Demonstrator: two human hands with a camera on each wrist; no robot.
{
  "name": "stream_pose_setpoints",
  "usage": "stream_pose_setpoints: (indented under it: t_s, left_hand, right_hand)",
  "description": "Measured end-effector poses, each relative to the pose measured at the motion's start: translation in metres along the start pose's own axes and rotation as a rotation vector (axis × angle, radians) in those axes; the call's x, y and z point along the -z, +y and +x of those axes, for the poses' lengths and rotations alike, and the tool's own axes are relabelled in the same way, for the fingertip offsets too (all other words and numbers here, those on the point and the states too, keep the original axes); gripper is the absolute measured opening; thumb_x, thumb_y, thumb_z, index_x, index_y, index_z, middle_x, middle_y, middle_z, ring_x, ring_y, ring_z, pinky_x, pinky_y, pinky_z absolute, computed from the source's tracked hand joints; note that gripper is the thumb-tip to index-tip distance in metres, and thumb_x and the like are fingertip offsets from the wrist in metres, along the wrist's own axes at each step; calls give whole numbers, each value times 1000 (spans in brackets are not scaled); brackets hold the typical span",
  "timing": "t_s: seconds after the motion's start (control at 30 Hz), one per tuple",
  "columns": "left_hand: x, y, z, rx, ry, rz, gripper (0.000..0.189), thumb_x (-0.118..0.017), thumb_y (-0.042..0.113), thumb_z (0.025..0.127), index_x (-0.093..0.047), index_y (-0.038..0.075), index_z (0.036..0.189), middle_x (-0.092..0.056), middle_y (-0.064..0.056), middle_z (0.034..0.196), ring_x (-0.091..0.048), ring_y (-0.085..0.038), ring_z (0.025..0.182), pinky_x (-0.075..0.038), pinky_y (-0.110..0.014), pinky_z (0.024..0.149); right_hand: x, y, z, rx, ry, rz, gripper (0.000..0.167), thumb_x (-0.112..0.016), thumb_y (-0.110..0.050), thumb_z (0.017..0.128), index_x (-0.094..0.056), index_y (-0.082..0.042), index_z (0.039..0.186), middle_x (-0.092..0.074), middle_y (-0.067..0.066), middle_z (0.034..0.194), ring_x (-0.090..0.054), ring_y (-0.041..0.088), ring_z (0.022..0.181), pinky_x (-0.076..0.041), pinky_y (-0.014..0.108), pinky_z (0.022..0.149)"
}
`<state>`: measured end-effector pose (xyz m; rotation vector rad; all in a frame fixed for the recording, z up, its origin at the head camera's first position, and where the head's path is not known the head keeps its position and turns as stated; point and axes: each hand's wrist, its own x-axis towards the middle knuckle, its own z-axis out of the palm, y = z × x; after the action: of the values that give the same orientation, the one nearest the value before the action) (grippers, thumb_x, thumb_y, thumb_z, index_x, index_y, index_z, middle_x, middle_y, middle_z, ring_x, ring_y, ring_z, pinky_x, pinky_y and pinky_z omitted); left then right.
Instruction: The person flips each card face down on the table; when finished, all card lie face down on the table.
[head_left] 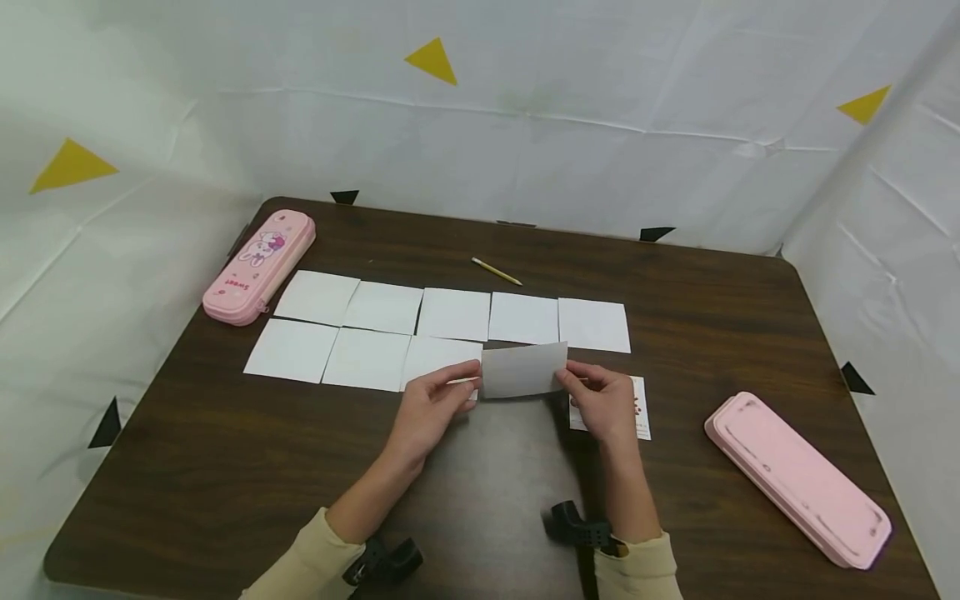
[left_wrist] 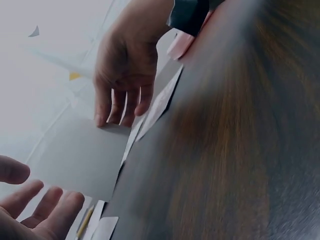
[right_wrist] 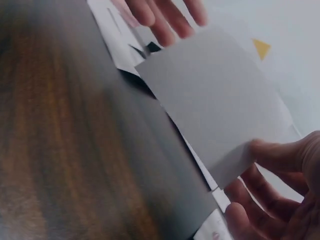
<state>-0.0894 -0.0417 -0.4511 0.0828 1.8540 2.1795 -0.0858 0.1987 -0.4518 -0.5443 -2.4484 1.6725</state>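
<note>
A blank white card [head_left: 525, 371] is held up, tilted, above the table in front of the lower row of cards. My right hand [head_left: 606, 408] pinches its right edge, thumb on the near face and fingers behind, as the right wrist view [right_wrist: 277, 165] shows. At the card's left edge, my left hand [head_left: 427, 408] has its thumb and fingers spread apart, the fingertips right by the edge. Under the right hand lies a card with reddish print [head_left: 642, 408], partly covered. Blank cards lie in two rows, an upper row [head_left: 453, 314] of several and a lower row [head_left: 365, 358] of three.
A pink pencil case [head_left: 258, 267] with a rabbit picture lies at the table's far left. Another pink case [head_left: 798, 479] lies at the right. A short yellow pencil [head_left: 497, 272] rests behind the upper row. White sheeting [head_left: 525, 158] stands around the dark wooden table [head_left: 187, 483].
</note>
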Motion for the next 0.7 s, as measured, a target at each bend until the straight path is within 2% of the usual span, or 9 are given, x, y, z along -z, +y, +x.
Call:
stream_pose_setpoints:
  t_s: [0.23, 0.5, 0.7]
  left_hand:
    - [1, -1, 10, 43, -33, 91, 39, -61, 11, 96, -59, 5, 135, -60, -11, 135, -59, -23, 120, -53, -31, 88]
    - [6, -2, 21, 52, -162, 229, 50, -60, 18, 98, -48, 7, 145, -51, -14, 144, -55, -25, 126, -51, -35, 93]
    - [6, 1, 27, 55, -201, 267, 49, -61, 24, 98, -50, 15, 145, -51, -12, 143, -57, -22, 123, -51, -38, 94]
  right_hand:
    - [-5, 5, -1, -17, 51, -149, 19, -77, -14, 85, -77, -4, 101, -73, 14, 95, -64, 18, 67, -50, 25, 56]
    - [-10, 5, -1, 0, 83, -286, 15, -75, -16, 85, -78, -8, 98, -74, 9, 90, -69, 24, 80, -45, 32, 64]
    - [-8, 4, -3, 15, 81, -336, 16, -74, -16, 85, -78, -8, 98, -74, 8, 88, -68, 24, 78, -44, 33, 62]
